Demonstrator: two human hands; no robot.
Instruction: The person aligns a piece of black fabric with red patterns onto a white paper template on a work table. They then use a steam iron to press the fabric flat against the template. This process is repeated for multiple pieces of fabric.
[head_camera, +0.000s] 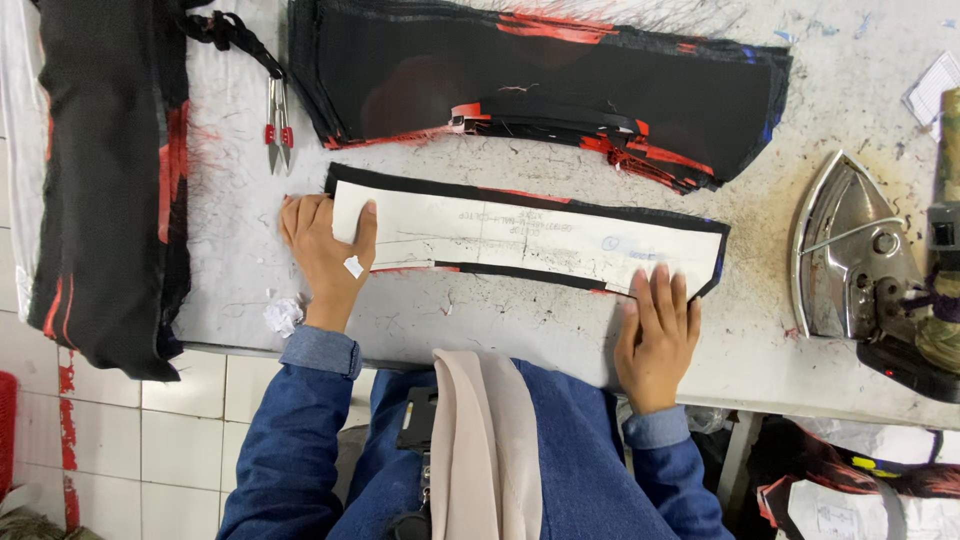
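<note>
Table (480, 330): your worn white worktop carries everything here.
Fabric stack (540, 80): black and red pieces piled behind your strip.
Iron (850, 255): lies on its side, far right.
Fabric strip (420, 182): black, lies under the paper pattern (530, 240), mid-table.
Left hand (325, 250): yours lies flat, thumb pressing the pattern's left end, gripping nothing.
Right hand (657, 335): fingers outstretched, flat on the pattern's right end.
Snips (278, 125): lie beyond your left hand.
</note>
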